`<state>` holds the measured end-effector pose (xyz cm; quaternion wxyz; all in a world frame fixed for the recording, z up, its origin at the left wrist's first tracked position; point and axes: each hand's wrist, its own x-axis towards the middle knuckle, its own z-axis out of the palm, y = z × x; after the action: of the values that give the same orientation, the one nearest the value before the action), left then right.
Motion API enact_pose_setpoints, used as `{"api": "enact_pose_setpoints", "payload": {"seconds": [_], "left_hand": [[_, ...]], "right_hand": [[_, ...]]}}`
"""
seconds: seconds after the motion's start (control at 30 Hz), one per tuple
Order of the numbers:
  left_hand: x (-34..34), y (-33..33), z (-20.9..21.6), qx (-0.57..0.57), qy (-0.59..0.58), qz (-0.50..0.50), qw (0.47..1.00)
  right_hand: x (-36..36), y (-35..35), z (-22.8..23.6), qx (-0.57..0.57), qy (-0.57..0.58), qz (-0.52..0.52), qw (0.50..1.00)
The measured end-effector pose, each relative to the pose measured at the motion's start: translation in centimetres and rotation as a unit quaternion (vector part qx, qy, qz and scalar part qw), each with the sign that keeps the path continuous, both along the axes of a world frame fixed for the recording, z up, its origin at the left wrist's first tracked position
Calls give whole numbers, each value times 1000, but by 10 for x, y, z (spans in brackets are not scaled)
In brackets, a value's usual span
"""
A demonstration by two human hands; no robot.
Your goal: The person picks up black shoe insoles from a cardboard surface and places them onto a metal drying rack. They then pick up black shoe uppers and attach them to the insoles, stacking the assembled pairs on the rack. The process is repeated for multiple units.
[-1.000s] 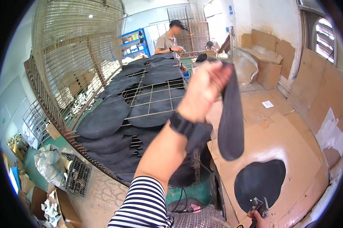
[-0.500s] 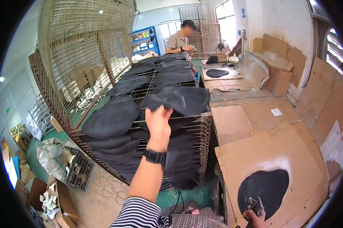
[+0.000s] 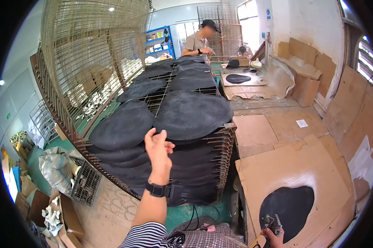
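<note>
My left hand (image 3: 158,153), a black watch on its wrist, is in front of the wire drying rack (image 3: 227,155). Its fingers are apart and hold nothing, just short of the near edge of a black rounded sheet (image 3: 192,115) lying flat on the top shelf. To the left lies a similar black sheet (image 3: 122,125); several more lie farther back and on the shelves below. At the lower right my right hand (image 3: 274,239) grips a small metal spray gun (image 3: 273,224). Under the gun another black sheet (image 3: 289,206) lies on cardboard (image 3: 252,182).
A raised mesh shelf (image 3: 91,53) stands at the left of the rack. Beyond the far end of the rack stands a person (image 3: 196,43). A stuffed sack (image 3: 56,169) and a black crate (image 3: 86,186) sit on the floor at left. Cardboard sheets cover the bench at right.
My left hand has let go of the near right black sheet and drawn back toward me. That sheet, folded up before, now lies flat. The right hand stays about where it was.
</note>
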<state>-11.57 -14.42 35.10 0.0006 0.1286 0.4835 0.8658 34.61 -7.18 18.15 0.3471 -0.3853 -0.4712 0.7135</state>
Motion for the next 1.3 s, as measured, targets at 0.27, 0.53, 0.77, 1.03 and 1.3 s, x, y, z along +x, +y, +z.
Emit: {"api": "enact_pose_setpoints", "payload": {"seconds": [0.27, 0.53, 0.77, 1.03, 1.3], "left_hand": [[-151, -118, 85, -188, 268, 394, 859], [-286, -207, 177, -468, 159, 598, 631], [-269, -170, 151, -401, 222, 589, 666], [-229, -199, 142, -348, 260, 550, 714], [-186, -167, 68, -308, 339, 396, 796]], "right_hand": [[-15, 3, -35, 44, -54, 38, 997], [-88, 12, -33, 76, -57, 35, 995], [-129, 11, 7, 49, -226, 104, 967], [-137, 5, 3, 44, -205, 132, 969], [-95, 6, -52, 24, -93, 114, 989]]}}
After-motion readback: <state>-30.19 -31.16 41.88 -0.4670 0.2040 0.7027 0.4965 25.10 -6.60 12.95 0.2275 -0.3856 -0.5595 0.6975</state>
